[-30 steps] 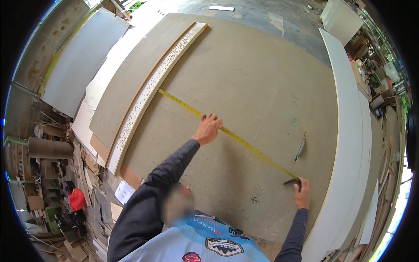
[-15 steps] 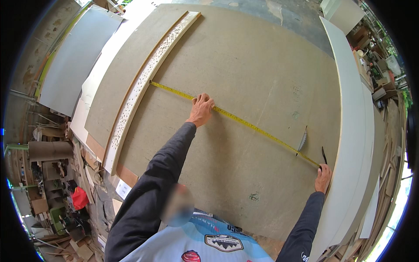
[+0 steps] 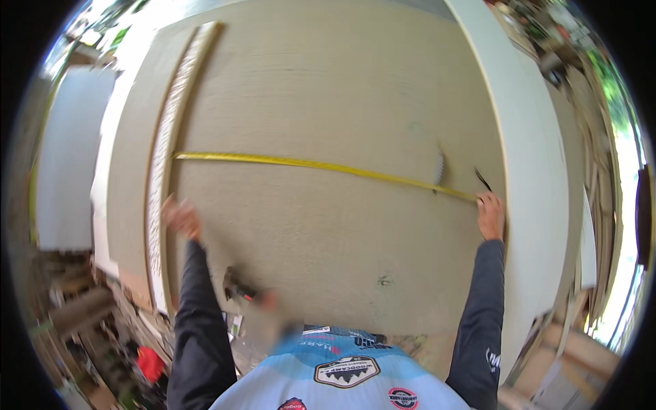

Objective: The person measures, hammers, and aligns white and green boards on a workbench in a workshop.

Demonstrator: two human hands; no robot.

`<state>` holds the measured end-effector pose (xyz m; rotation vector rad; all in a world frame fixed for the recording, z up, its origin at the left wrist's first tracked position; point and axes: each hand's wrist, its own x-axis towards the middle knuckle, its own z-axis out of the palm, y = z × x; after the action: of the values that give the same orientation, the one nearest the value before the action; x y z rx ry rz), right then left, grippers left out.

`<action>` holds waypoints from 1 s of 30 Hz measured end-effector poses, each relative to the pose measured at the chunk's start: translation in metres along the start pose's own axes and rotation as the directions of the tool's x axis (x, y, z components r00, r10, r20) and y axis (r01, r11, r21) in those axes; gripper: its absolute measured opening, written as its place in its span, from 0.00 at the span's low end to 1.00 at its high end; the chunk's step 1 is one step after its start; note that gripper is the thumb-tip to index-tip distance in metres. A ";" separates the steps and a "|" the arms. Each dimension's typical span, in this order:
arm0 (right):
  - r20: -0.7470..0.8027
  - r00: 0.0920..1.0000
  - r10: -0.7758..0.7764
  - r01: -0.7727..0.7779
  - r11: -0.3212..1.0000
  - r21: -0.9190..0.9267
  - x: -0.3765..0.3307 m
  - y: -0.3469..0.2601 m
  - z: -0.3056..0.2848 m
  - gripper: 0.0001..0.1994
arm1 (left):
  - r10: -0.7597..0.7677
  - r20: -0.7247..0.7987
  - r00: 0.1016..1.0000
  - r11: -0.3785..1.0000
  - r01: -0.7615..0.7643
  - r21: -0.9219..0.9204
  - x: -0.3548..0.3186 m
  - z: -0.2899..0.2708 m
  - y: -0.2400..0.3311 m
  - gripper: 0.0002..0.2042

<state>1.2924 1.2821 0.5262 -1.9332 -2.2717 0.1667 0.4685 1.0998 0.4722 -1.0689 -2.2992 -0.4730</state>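
A yellow tape measure blade (image 3: 307,163) runs across a large brown board (image 3: 328,246), from the inner edge of a narrow pale strip with a speckled face (image 3: 160,178) on the left to my right hand. My right hand (image 3: 490,217) is closed on the tape's right end, close beside a white panel (image 3: 529,171). A thin dark piece (image 3: 482,179) sticks out just beyond its fingers. My left hand (image 3: 182,217) is off the tape, at the inner edge of the speckled strip; motion smears its fingers. A small toothed blade-like piece (image 3: 439,169) lies across or beside the tape near the right.
A dark tool with a red part (image 3: 237,285) is at the board's near left edge, partly blurred. A pale sheet (image 3: 72,160) stands at far left. Wood offcuts and a red item (image 3: 149,364) lie lower left; stacked boards (image 3: 594,150) line the right side.
My left hand has let go of the middle of the tape and moved left to the speckled strip. My right hand stays at the tape's right end. The view has turned and shifted.
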 end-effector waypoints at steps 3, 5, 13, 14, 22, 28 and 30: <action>-0.034 0.999 -0.029 0.032 0.994 0.101 0.025 -0.023 0.017 0.09 | 0.218 -0.175 0.960 0.849 -0.098 0.519 -0.023 -0.066 -0.175 0.26; -0.051 0.999 0.019 -0.016 0.998 0.056 0.012 -0.008 0.010 0.09 | -0.385 -0.005 0.923 0.716 0.302 0.629 -0.048 -0.058 -0.188 0.27; -0.054 0.995 0.082 -0.079 0.995 0.065 0.002 -0.006 0.009 0.08 | -0.202 0.349 0.915 0.917 0.052 0.395 -0.050 -0.109 -0.171 0.12; -0.053 0.995 0.088 -0.085 0.995 0.058 0.002 -0.006 0.009 0.08 | -0.141 0.379 0.915 0.940 0.004 0.340 -0.048 -0.113 -0.167 0.12; -0.083 0.994 0.074 -0.071 0.997 0.038 0.004 -0.019 0.018 0.08 | -0.047 0.472 0.880 0.972 -0.069 0.225 -0.022 -0.121 -0.157 0.14; -0.107 0.992 0.072 -0.067 0.997 0.049 0.005 -0.037 0.023 0.08 | -0.033 0.483 0.875 0.963 -0.102 0.251 -0.013 -0.118 -0.171 0.16; -0.116 0.991 0.068 -0.064 0.997 0.044 0.004 -0.041 0.025 0.08 | -0.021 0.469 0.883 0.966 -0.102 0.236 -0.011 -0.115 -0.174 0.16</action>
<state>1.2472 1.2799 0.5092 -1.9453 -2.1161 0.1025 0.3769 0.9251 0.5411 -1.1948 -2.6511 0.1225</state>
